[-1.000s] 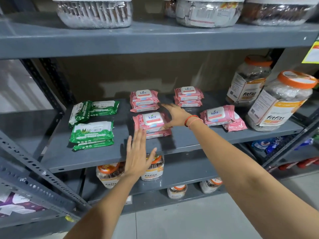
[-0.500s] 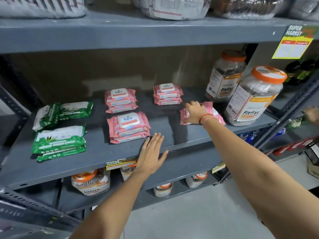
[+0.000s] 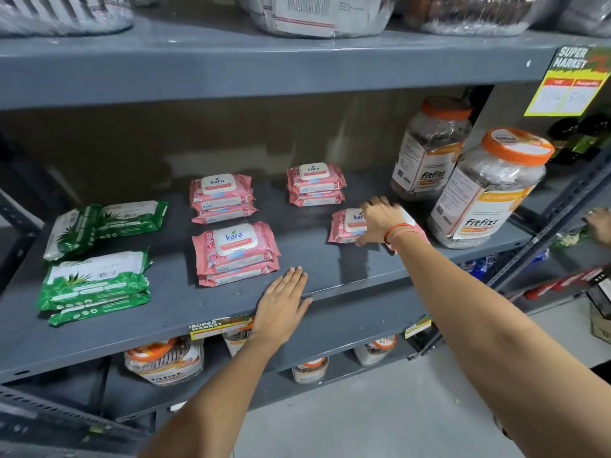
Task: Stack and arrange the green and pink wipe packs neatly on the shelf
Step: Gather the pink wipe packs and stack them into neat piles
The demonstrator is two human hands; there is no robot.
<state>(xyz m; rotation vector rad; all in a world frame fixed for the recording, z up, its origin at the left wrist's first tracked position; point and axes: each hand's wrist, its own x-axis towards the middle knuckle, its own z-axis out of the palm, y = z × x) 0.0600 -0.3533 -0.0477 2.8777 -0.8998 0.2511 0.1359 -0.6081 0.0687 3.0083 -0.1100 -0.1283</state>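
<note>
pink wipe pack (image 3: 344,226) | right hand (image 3: 380,223) arched, grip holding it | left hand (image 3: 281,305) flat on shelf (image 3: 330,272), fingers spread

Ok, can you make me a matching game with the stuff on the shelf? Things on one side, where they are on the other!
Things:
1. green wipe packs
2. front jar with the orange lid
3. left hand
4. right hand

Places:
A. flat on the front edge of the shelf
B. far right end of the shelf
C. left end of the shelf
D. on a pink wipe pack

Pairs: 1-C, 2-B, 3-A, 4-D
</note>
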